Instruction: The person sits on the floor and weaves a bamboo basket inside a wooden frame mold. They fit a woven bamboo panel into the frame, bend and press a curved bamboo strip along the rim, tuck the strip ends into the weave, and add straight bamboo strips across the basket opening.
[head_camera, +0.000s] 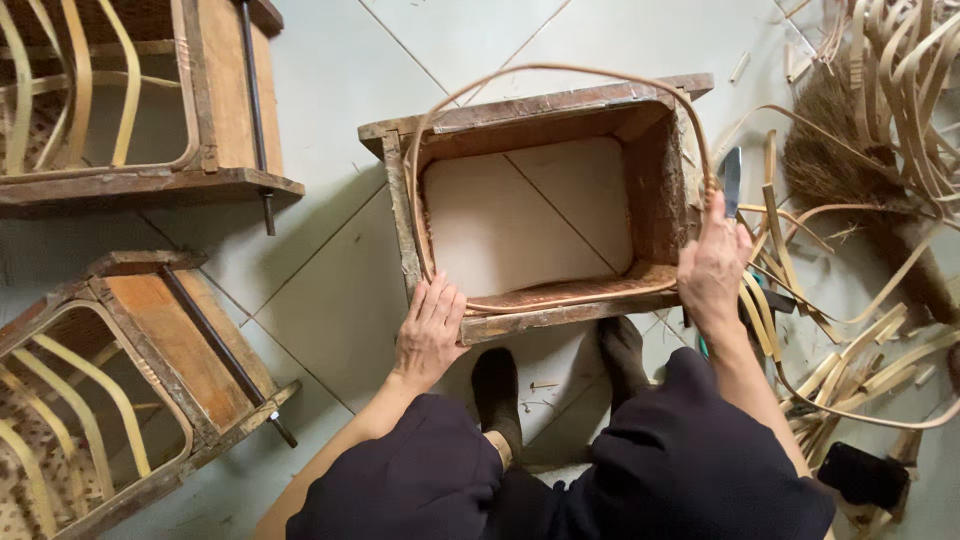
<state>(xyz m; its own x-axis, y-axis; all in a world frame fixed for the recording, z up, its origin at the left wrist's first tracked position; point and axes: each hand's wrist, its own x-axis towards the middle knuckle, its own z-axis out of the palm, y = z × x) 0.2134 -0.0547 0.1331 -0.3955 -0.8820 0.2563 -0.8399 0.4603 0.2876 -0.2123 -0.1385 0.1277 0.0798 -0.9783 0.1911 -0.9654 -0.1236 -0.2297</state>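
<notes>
A bottomless rectangular wooden mould frame (520, 112) rests on the tiled floor in front of my feet. A thin rattan strip (560, 70) is looped around its inside and arches over the far wall. My left hand (430, 335) presses flat on the frame's near left corner, over the strip. My right hand (712, 268) grips the strip's end at the frame's right wall, with a knife blade (731, 180) sticking up from it.
Two more wooden frames with bent strips inside stand at the left (150, 185) (150, 330). Loose bamboo strips (790, 300) and a brush broom (850, 170) lie at the right. A small black object (862, 475) sits at the lower right.
</notes>
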